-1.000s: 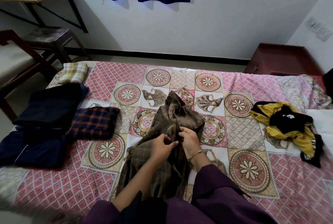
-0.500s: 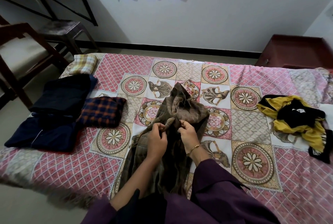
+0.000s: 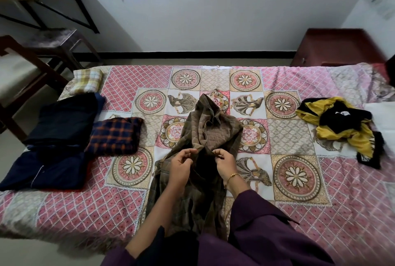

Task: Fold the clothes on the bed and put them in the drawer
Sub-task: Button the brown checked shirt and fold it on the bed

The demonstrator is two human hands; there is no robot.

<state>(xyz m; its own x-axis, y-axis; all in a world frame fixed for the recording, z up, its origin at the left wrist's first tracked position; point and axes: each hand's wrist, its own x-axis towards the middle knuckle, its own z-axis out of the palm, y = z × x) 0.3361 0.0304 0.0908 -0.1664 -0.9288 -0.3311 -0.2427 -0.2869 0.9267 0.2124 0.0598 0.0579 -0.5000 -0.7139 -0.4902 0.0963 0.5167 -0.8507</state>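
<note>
The brown checked garment [image 3: 205, 141] lies rumpled at the middle of the bed [image 3: 320, 233], its lower part trailing over the near edge toward the person; the left hand [image 3: 181, 164] pinches a fold of its cloth between thumb and fingers, and the right hand [image 3: 225, 162], with a thin bangle at the wrist, pinches an edge just beside it, the two grips close together with a dark opening of fabric between them; the step in hand looks like finding and straightening an edge or opening of the garment before the fold proper; to do it well, the hands would best draw apart along that edge until it runs taut, then lay the piece flat on the open middle of the bed and smooth the bunched upper part, since a fold made over those creases will come out lumpy; near the left edge sit pieces already folded, a dark navy stack [image 3: 55, 137], a navy and orange checked piece [image 3: 116, 135] just beside it, and a pale yellow checked piece [image 3: 86, 80] toward the far left corner; a yellow and black heap [image 3: 342, 124] waits unfolded near the right edge; a brown cabinet [image 3: 339, 47] stands beyond the far right corner, perhaps holding the drawer; no brand, label or writing can be read anywhere, and a small white tag on the black cloth is too small to make out.
</note>
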